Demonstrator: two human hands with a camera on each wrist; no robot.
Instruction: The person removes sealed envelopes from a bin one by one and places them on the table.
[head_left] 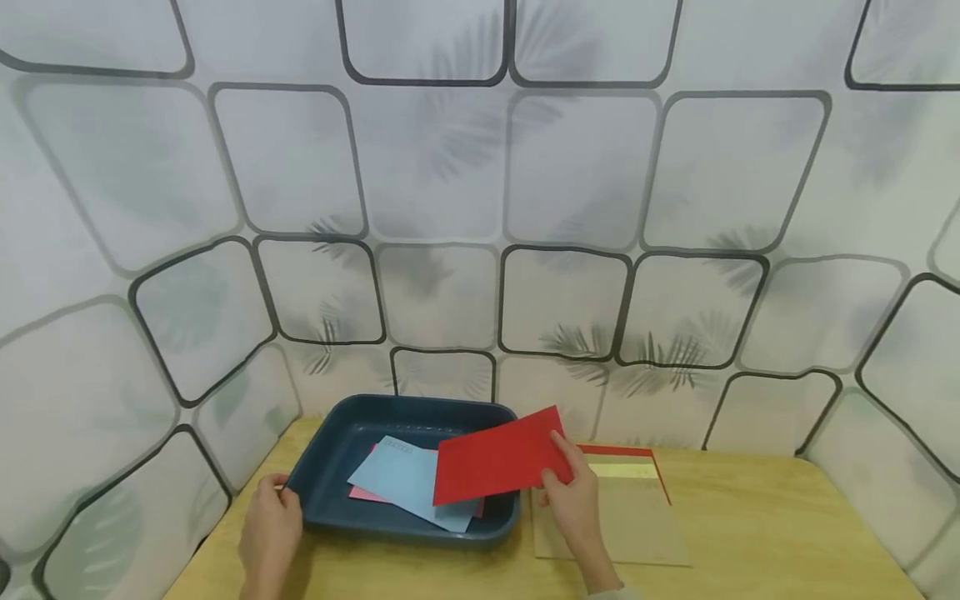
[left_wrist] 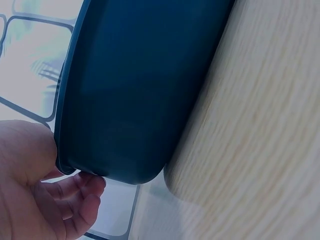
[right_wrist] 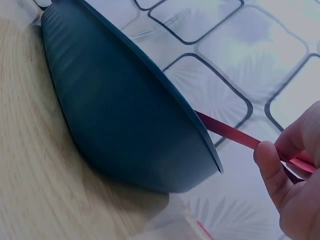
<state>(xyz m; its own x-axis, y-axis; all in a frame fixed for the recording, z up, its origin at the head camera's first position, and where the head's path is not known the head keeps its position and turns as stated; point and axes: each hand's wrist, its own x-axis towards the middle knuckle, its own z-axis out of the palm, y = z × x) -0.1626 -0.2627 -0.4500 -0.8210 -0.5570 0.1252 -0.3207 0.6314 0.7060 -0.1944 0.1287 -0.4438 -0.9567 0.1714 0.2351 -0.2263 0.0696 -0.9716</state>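
Glossy round-cornered tub [head_left: 397, 536], gripped at rim by left hand [head_left: 272, 521]; smooth oblong red paper [head_left: 495, 458], pinched by right hand [head_left: 576, 496].

Your table [head_left: 780, 533] has a wood grain; on it you have a tray [head_left: 324, 487] and, to its right, overlapping tan, yellow and red papers [head_left: 641, 529]

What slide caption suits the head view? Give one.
Right hand holds red paper partly over a dark blue tray containing light blue paper and pink paper; left hand grips the tray.
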